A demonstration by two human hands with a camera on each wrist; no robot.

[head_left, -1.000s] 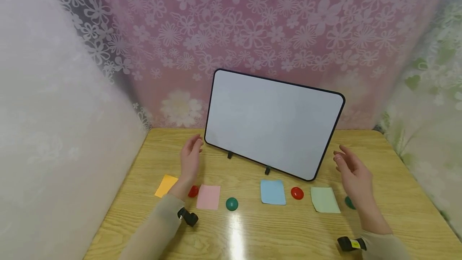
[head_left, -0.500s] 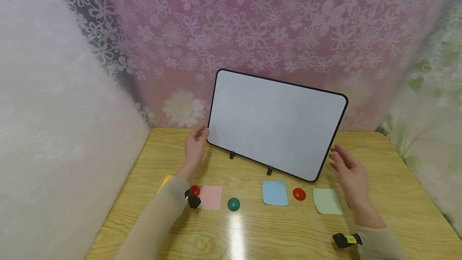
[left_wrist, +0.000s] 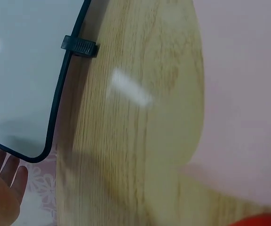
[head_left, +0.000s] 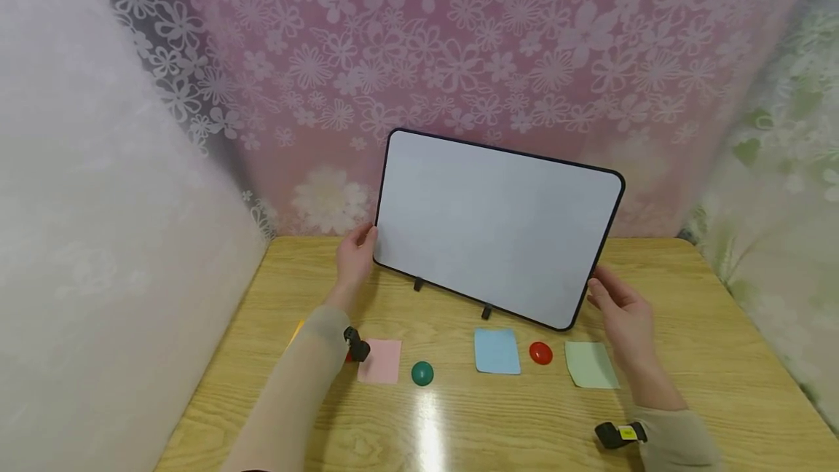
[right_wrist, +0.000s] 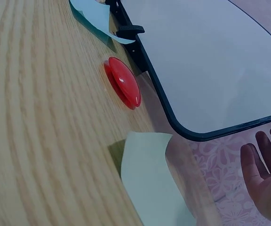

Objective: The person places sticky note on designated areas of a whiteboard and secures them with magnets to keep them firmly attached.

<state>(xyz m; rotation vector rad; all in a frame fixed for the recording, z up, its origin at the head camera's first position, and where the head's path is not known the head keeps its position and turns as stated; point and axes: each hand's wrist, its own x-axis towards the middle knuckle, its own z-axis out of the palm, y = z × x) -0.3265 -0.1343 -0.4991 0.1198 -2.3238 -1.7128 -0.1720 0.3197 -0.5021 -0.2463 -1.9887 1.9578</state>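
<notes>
**Hands flank a whiteboard (head_left: 498, 228) set on the slant**

A person's left hand (head_left: 355, 261) and right hand (head_left: 628, 317) reach the two short sides of the whiteboard, which stands on small black feet (head_left: 487, 312) toward the back of a wooden table (head_left: 354, 432). Its long axis runs left to right but askew, the right end nearer the person, the left end closer to the floral backdrop (head_left: 328, 199). The left hand lies at the left edge, fingers loosely extended; whether they press it cannot be told. The right hand's fingers are spread, thumb at or nearly at the right edge. Neither hand looks clearly nearer, so the slant appears the relation that matters, placing the right hand's edge closer in.
</notes>
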